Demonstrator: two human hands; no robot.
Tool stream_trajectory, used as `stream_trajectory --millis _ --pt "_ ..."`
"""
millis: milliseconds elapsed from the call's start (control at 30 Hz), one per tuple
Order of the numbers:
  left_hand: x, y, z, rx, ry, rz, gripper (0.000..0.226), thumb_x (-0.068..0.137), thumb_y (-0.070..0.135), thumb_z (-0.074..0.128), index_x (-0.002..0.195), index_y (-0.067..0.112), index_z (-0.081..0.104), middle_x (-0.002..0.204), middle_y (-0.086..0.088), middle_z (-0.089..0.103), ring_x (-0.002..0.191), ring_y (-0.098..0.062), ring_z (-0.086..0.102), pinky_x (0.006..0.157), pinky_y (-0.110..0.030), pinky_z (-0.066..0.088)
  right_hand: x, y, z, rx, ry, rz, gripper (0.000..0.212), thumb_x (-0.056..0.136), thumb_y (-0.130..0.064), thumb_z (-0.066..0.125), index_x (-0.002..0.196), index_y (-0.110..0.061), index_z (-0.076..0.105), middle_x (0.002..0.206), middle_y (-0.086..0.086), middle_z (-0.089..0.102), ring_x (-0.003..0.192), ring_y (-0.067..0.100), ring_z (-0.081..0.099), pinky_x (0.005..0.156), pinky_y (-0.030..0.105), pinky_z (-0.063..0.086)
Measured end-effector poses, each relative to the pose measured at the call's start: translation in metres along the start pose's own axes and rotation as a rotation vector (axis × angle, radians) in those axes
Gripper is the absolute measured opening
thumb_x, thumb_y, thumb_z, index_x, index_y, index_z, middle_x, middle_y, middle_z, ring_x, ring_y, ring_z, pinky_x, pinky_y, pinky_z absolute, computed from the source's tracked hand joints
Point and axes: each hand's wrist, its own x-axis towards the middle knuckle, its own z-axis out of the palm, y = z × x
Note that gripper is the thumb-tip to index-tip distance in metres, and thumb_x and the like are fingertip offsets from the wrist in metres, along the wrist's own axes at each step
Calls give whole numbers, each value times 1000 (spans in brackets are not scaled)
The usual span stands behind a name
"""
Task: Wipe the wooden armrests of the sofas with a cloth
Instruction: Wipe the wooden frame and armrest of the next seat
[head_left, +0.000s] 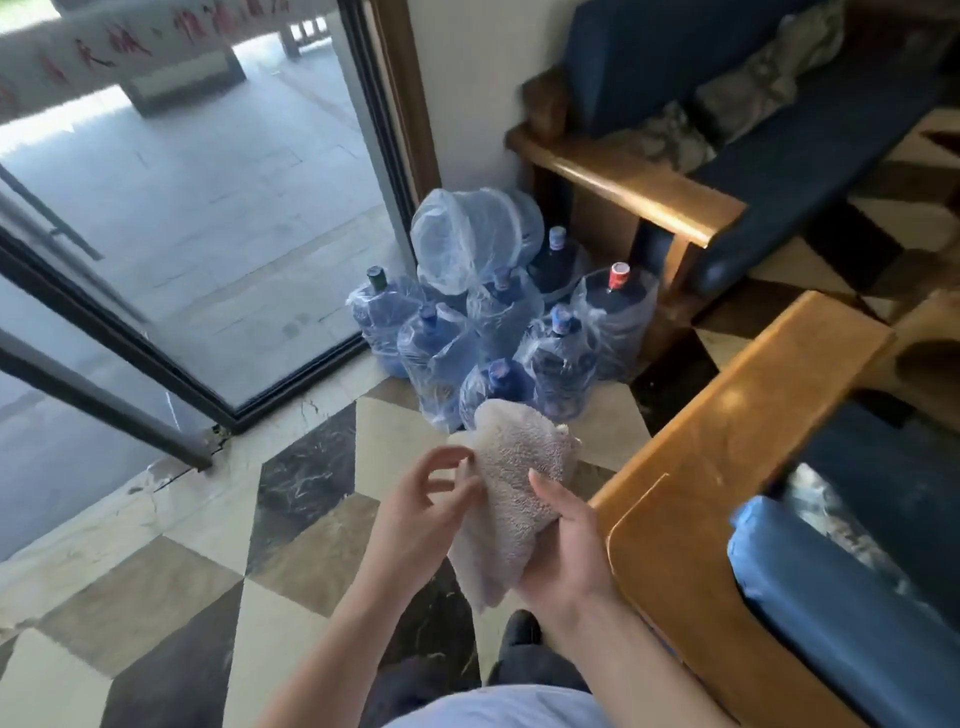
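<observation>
A beige terry cloth (511, 483) hangs in front of me above the floor. My right hand (569, 545) grips its right side from below. My left hand (426, 499) is at the cloth's left edge with fingers spread, its fingertips touching the fabric. To the right runs the wide wooden armrest (727, 441) of the near sofa, with a blue cushion (831, 582) beside it. Farther back stands a second sofa with its own wooden armrest (623, 192) and blue cushions. Neither hand touches an armrest.
Several large blue water bottles (498, 322) wrapped in plastic stand on the floor between the two sofas and a glass door (208, 208). The floor is patterned marble tile (208, 545). A patterned throw (748, 88) lies on the far sofa.
</observation>
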Motion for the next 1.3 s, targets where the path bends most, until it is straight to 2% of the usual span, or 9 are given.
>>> stream_trajectory --millis 267,400,533,700,800,900,1000,1133,1300 --pt "160 18 57 134 -310 96 30 86 23 81 101 46 69 107 23 70 91 -1 69 70 -14 51 76 -85 -11 125 228 -121 53 100 -36 61 139 0 63 144 26 61 139 40 55 122 55 37" --pt "237 21 97 239 -547 118 25 91 24 77 105 43 70 111 14 73 96 -7 71 78 -29 58 112 -118 -19 249 390 -250 48 101 -34 56 133 1 68 139 28 64 136 40 57 121 53 37" --pt "310 37 138 412 -811 192 29 89 26 78 98 50 65 106 20 70 93 0 69 76 -14 53 152 -155 -14 402 549 -443 48 103 -29 53 138 3 62 140 29 63 138 42 55 121 54 37" --pt "364 63 177 432 -1058 239 32 87 25 79 92 51 61 87 27 70 80 7 67 69 -9 49 174 -189 -6 570 651 -644 46 99 -26 55 133 4 66 133 29 68 111 36 73 98 48 52" --pt "380 74 207 433 -1158 223 32 84 23 82 98 45 64 93 18 71 84 -6 69 77 -21 56 171 -202 -10 639 673 -758 41 107 -23 46 132 0 69 135 25 68 122 36 69 106 50 48" --pt "382 78 235 486 -1233 270 27 84 34 81 102 47 66 100 21 71 86 3 68 75 -24 57 165 -212 -17 715 724 -825 45 109 -28 43 140 -1 61 140 26 64 134 39 60 120 56 37" --pt "372 77 272 598 -1351 261 20 91 37 69 106 49 65 105 22 69 88 7 65 72 -8 45 163 -226 -34 820 886 -858 52 109 -42 44 135 -3 64 130 26 70 123 39 67 117 57 41" --pt "355 80 320 788 -1486 244 34 94 45 52 127 40 60 110 13 65 94 -2 61 71 -14 41 155 -246 -62 880 1089 -784 45 109 -32 47 141 -2 57 136 25 64 125 40 61 106 50 47" --pt "346 83 358 936 -1666 240 35 77 67 45 104 53 63 118 17 68 101 3 61 81 -16 48 145 -251 -86 1078 1201 -806 39 107 -13 50 139 9 53 143 30 59 135 45 55 103 49 47"
